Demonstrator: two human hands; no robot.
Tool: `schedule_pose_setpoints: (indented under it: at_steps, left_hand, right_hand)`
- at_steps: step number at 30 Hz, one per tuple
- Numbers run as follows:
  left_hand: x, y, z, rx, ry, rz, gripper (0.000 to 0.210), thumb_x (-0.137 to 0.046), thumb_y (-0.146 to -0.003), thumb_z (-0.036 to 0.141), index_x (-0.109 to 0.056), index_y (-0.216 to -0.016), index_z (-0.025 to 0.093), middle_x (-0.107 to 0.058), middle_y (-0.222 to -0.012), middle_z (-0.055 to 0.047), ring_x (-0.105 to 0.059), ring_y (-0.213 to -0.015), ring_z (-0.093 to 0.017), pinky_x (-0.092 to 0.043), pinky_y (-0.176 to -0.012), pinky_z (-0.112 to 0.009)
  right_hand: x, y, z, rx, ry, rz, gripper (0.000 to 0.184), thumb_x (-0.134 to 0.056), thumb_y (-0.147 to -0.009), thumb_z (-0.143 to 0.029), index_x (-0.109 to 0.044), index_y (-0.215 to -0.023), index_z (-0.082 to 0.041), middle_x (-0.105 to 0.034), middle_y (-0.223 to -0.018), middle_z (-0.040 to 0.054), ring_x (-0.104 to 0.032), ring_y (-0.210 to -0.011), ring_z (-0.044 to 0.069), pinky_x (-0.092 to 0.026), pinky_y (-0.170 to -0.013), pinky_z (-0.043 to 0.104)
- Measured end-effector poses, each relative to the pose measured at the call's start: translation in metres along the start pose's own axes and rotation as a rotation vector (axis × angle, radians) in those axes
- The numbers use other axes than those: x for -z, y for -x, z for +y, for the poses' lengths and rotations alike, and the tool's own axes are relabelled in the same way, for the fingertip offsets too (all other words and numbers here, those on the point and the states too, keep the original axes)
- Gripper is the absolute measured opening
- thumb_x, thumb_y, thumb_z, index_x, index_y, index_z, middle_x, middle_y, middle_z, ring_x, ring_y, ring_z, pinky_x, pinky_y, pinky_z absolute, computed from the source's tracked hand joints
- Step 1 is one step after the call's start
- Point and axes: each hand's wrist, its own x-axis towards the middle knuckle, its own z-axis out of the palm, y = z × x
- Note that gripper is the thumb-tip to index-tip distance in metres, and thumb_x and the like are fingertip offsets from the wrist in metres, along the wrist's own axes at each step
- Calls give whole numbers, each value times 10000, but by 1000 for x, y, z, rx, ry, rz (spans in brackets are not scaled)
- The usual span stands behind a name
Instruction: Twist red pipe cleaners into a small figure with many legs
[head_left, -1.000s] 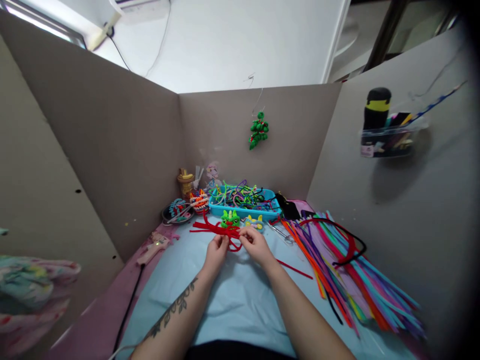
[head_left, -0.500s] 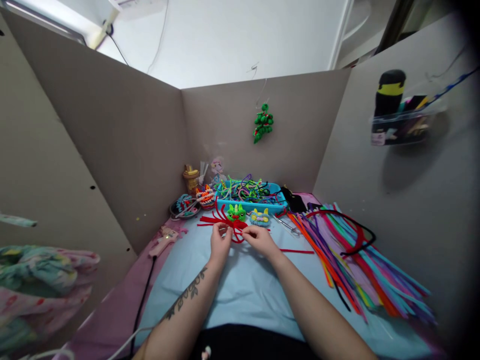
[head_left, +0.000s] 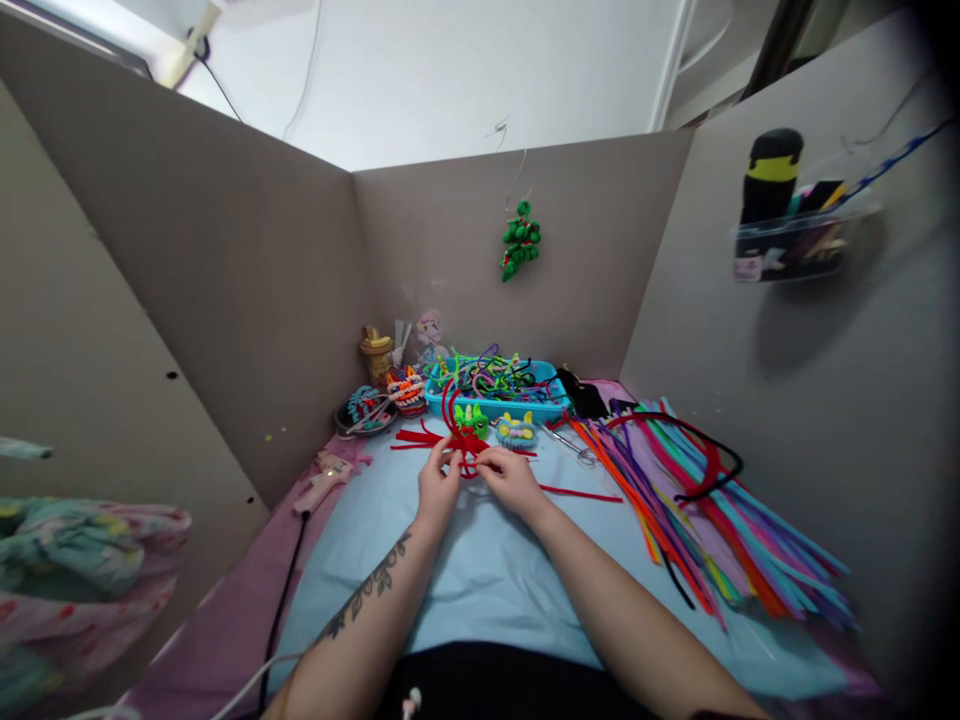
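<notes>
My left hand (head_left: 439,480) is pinched on red pipe cleaners (head_left: 420,437) that fan out to the left and upward. My right hand (head_left: 510,478) grips the same red bundle from the other side, fingertips pressed together close to the left ones. Some strands bend in loops between the two hands; how they join is too small to tell. Just behind the hands sits a green pipe-cleaner figure (head_left: 471,421), and to its right a blue and yellow one (head_left: 516,431). One loose red pipe cleaner (head_left: 581,493) lies on the cloth right of my right hand.
A blue tray (head_left: 495,408) heaped with pipe-cleaner pieces stands at the back. Scissors (head_left: 571,446) lie before it. Many coloured pipe cleaners (head_left: 720,530) spread at right. A pink glue gun (head_left: 322,487) with a cord and a dark bowl (head_left: 364,418) are at left. Grey panels (head_left: 420,240) enclose the table.
My right hand has come slightly closer to my left. The upright red strands have shifted and curve over differently. The whole view has moved a little.
</notes>
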Motion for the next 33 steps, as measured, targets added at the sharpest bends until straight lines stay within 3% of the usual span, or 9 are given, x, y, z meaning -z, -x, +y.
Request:
schedule_pose_setpoints:
  at_steps: [4,10,16,19,27,33]
  left_hand:
    - [-2,-2,-2,77,156,-81,513,-575,-724,300,-467,-1199,139,-687,-768,-47,-638,-740,-167,-476,-703,-287]
    - [-1,-5,-1,142,275,-26,432,-637,-654,298,-552,-1045,136,-689,-825,-71,-643,-764,-174,-483,-716,-290]
    - [2,-7,1,147,409,23,347,-681,-621,255,-602,-937,134,-683,-921,-97,-630,-860,-192,-467,-804,-323]
    - [2,-7,1,182,485,4,343,-702,-608,242,-618,-921,133,-687,-921,-98,-631,-852,-192,-462,-809,-327]
    - [4,-4,5,168,430,-18,304,-698,-635,274,-654,-906,141,-692,-875,-77,-631,-796,-183,-461,-775,-311]
    - [3,-3,8,149,426,-16,323,-716,-612,255,-656,-912,154,-695,-912,-86,-631,-861,-201,-455,-800,-309]
  right_hand:
    - [0,1,-1,37,22,-35,160,-499,-773,-158,-652,-735,-188,-651,-797,48,-590,-780,163,-467,-751,301]
    - [0,2,-7,75,27,-75,154,-504,-773,-145,-651,-760,-190,-630,-869,55,-587,-836,161,-464,-779,296]
    - [11,-2,-1,42,21,170,183,-456,-812,-174,-631,-863,-184,-622,-871,67,-575,-842,177,-464,-758,308]
    - [15,-3,3,24,33,231,190,-455,-820,-190,-628,-898,-198,-636,-851,54,-576,-818,178,-461,-758,316]
    - [13,-3,-5,69,56,153,139,-505,-804,-194,-644,-801,-199,-612,-770,37,-569,-740,160,-460,-693,279]
    - [15,-4,-8,87,78,111,146,-493,-810,-187,-638,-792,-193,-592,-750,36,-551,-703,150,-447,-661,265]
